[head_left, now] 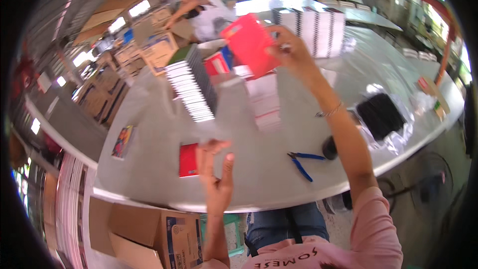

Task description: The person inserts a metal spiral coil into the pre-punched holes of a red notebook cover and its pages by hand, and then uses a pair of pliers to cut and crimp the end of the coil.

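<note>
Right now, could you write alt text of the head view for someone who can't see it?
The right hand lifts a red notebook cover above a grey table, while the left hand hovers open near a red notebook. Stacks of spiral notebooks and blue pliers lie nearby.

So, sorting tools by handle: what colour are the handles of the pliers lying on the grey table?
Blue: the pliers have blue handles, seen in the head view.

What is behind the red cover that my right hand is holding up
Behind the red cover, held by the right hand, stand upright spiral notebook stacks and a smaller red-and-blue booklet. Whatever lies directly behind the cover is hidden.
</note>
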`<control>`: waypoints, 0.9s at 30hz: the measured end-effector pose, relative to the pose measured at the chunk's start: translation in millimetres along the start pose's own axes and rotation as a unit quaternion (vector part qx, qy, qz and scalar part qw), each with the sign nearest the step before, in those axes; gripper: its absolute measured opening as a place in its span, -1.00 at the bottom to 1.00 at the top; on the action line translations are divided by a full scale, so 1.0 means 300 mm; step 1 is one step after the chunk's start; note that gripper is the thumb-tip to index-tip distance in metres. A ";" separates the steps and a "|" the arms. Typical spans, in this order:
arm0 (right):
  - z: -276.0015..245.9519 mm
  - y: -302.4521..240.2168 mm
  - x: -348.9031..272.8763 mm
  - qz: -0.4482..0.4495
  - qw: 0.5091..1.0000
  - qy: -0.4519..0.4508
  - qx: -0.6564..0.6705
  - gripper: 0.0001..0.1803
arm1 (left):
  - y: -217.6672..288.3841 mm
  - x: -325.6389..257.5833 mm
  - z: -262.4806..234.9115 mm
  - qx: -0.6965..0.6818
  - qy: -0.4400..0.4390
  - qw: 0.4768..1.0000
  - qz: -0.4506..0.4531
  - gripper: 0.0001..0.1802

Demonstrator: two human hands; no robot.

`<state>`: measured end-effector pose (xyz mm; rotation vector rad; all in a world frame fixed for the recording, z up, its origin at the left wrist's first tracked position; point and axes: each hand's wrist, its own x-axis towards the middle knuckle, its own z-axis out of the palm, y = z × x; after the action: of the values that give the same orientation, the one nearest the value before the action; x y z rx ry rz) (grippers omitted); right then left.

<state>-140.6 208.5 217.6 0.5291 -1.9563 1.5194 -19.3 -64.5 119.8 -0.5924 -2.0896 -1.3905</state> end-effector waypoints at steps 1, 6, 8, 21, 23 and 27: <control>0.019 -0.004 -0.063 -0.023 0.999 -0.036 -0.019 -0.60 | 0.046 0.033 -0.001 0.128 0.013 0.986 0.102 -0.72; 0.100 -0.108 -0.434 -0.102 0.968 -0.192 -0.127 -0.63 | 0.184 0.104 0.040 0.409 -0.070 0.880 0.231 -0.62; 0.080 -0.151 -0.520 -0.027 0.968 -0.191 -0.159 -0.68 | 0.137 0.085 0.066 0.339 -0.203 0.905 0.157 -0.64; -0.779 0.233 -0.893 0.222 0.685 0.206 -0.663 -0.72 | -0.156 -0.109 0.099 0.293 -0.317 0.901 0.041 -0.71; -0.839 0.276 -0.931 0.212 0.691 0.214 -0.657 -0.74 | -0.184 -0.148 0.125 0.274 -0.298 0.913 0.040 -0.73; -0.832 0.279 -0.915 0.216 0.685 0.239 -0.653 -0.83 | -0.168 -0.166 0.139 0.266 -0.280 0.922 0.019 -0.78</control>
<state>63.0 457.5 14.4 -0.9030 -2.1630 0.0589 -22.3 -46.9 39.3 -0.8528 -2.7359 -0.5986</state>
